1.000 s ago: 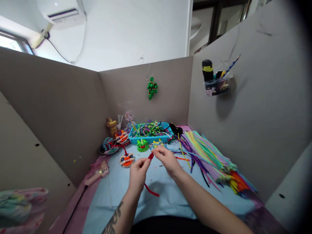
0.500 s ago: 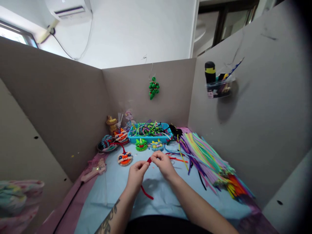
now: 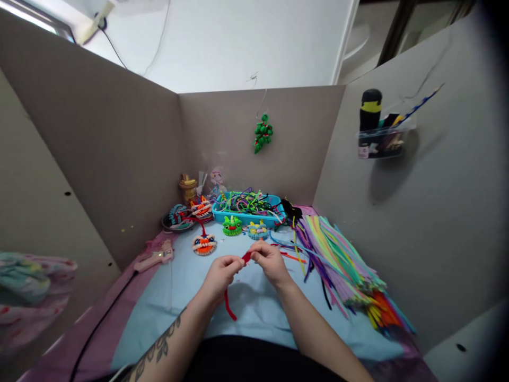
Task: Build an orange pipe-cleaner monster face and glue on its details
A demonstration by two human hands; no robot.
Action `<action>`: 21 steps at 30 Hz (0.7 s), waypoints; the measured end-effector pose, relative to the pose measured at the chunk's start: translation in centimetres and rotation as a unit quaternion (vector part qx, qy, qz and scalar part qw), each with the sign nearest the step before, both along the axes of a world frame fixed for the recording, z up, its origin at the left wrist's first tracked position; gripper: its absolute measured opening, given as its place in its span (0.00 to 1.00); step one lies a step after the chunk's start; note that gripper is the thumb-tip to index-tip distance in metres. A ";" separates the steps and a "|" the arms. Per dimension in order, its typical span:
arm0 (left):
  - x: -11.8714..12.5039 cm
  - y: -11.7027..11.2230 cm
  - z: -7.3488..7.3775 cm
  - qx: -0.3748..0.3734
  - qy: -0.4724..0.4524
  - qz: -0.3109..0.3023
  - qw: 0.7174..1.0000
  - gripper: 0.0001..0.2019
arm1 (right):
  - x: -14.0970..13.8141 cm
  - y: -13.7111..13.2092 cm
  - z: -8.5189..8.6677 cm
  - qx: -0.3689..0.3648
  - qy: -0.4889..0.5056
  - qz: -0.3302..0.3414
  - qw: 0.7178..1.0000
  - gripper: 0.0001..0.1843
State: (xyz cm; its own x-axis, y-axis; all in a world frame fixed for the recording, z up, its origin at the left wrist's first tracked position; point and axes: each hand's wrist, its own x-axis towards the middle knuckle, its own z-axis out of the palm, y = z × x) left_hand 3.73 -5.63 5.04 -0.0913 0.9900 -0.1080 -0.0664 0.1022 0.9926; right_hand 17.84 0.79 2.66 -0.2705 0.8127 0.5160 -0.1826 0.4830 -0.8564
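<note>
Between my two hands is a red pipe cleaner (image 3: 247, 257), its middle part looking doubled or bunched. My left hand (image 3: 223, 273) pinches one side of it between thumb and forefinger. On the other side my right hand (image 3: 267, 261) pinches it too, fingers curled. A loose red end hangs below my left hand over the blue cloth (image 3: 191, 297). Beyond my hands sit an orange and white lion-head figure (image 3: 204, 244), a green one (image 3: 231, 226) and a pale blue and yellow one (image 3: 257, 229).
A blue tray (image 3: 246, 218) of tangled pipe cleaners stands at the back. Bundles of coloured pipe cleaners (image 3: 338, 260) lie on the right. A pink glue gun (image 3: 155, 257) with a black cord rests at left. A box of tools (image 3: 382, 143) hangs on the right panel.
My head view has tilted down and shifted slightly left. My hands stay pinched on the red pipe cleaner, a little farther apart; its hanging end has swung left.
</note>
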 end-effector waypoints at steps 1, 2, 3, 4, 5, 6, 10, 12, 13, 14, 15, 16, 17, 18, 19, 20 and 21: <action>0.0 0.0 0.0 0.002 0.000 -0.002 1.000 0.12 | 0.0 0.0 0.0 0.009 0.001 -0.004 1.000 0.06; 0.1 -0.1 -0.1 0.003 -0.002 -0.005 1.000 0.12 | 0.1 -0.1 0.0 0.017 0.004 -0.009 1.000 0.06; 0.2 -0.2 -0.1 0.005 -0.006 -0.007 1.000 0.11 | 0.1 -0.2 0.0 0.023 0.007 -0.013 1.000 0.06; 0.2 -0.2 -0.1 0.007 -0.009 -0.007 1.000 0.11 | 0.0 -0.3 -0.1 0.027 0.011 -0.016 0.999 0.07; 0.3 -0.3 -0.2 0.009 -0.011 -0.007 1.000 0.11 | 0.0 -0.3 -0.1 0.028 0.015 -0.021 0.999 0.07; 0.4 -0.3 -0.2 0.011 -0.011 -0.006 1.000 0.11 | 0.0 -0.4 -0.2 0.028 0.018 -0.026 0.999 0.08; 0.7 -0.5 -0.1 0.024 0.005 -0.003 1.000 0.12 | -0.2 -0.5 -0.3 0.025 0.023 -0.041 0.999 0.10; 0.7 -0.5 0.0 0.042 0.023 0.001 0.999 0.12 | -0.2 -0.4 -0.3 0.026 0.026 -0.039 0.999 0.11; 0.7 -0.5 0.0 0.055 0.035 0.003 0.998 0.12 | -0.3 -0.5 -0.3 0.025 0.026 -0.038 0.999 0.10; 0.6 -0.5 0.0 0.070 0.049 0.006 0.996 0.12 | -0.3 -0.5 -0.3 0.021 0.025 -0.037 0.999 0.10; 0.5 -0.5 0.0 0.085 0.064 0.009 0.994 0.13 | -0.3 -0.5 -0.3 0.017 0.023 -0.035 0.999 0.09; 0.4 -0.5 -0.1 0.099 0.079 0.012 0.992 0.13 | -0.4 -0.6 -0.2 0.011 0.020 -0.032 0.999 0.09; 0.3 -0.4 -0.1 0.111 0.095 0.017 0.989 0.13 | -0.4 -0.6 -0.2 0.006 0.018 -0.028 0.999 0.08; 0.1 -0.4 -0.2 0.121 0.112 0.021 0.986 0.13 | -0.4 -0.7 -0.1 0.000 0.016 -0.023 1.000 0.08; 0.0 -0.3 -0.2 0.133 0.133 0.028 0.982 0.13 | -0.4 -0.7 0.0 -0.006 0.013 -0.018 1.000 0.07; -0.2 -0.3 -0.3 0.149 0.157 0.034 0.976 0.12 | -0.4 -0.8 0.0 -0.012 0.010 -0.014 1.000 0.07; -0.3 -0.3 -0.3 0.169 0.185 0.039 0.967 0.12 | -0.3 -0.8 0.0 -0.018 0.007 -0.010 1.000 0.07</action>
